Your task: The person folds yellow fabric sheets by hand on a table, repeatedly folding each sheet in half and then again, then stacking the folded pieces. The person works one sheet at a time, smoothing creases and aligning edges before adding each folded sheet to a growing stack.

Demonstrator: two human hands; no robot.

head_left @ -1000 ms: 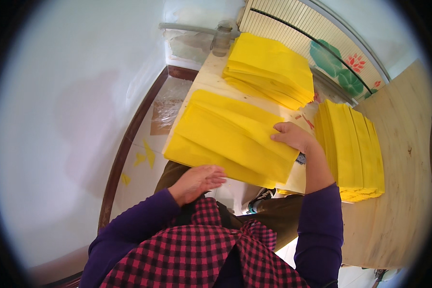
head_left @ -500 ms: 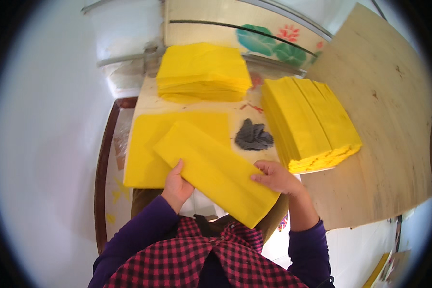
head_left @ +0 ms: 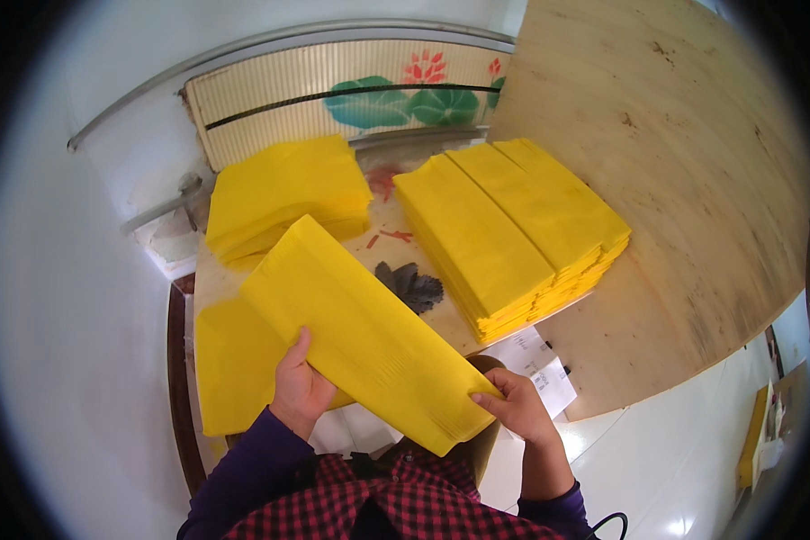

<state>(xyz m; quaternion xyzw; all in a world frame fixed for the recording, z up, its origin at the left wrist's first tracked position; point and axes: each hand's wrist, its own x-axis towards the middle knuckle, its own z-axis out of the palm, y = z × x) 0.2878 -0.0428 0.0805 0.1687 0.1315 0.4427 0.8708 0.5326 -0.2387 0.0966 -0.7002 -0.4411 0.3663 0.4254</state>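
Note:
I hold a long folded sheet of yellow fabric (head_left: 360, 337) slantwise in front of me, raised off the table. My left hand (head_left: 301, 389) grips its near-left long edge, thumb on top and fingers hidden underneath. At its lower right end, my right hand (head_left: 517, 407) pinches the edge between thumb and fingers. Partly covered by the held sheet, a wider yellow fabric sheet (head_left: 229, 378) lies flat on the table. A stack of yellow fabric (head_left: 283, 189) rises at the back left. To the right stand tall piles of folded yellow fabric (head_left: 486, 243), side by side.
A crumpled dark grey cloth (head_left: 411, 286) and red scraps (head_left: 391, 236) lie on the wooden table between the piles. A large wooden board (head_left: 684, 225) fills the right side. Behind stands a ribbed panel (head_left: 270, 103) with painted flowers. White papers (head_left: 540, 373) show beneath the right piles.
The view has swung to the right, so the table and piles appear farther left. My right hand has slid to the sheet's lower right end. Both hands still hold it.

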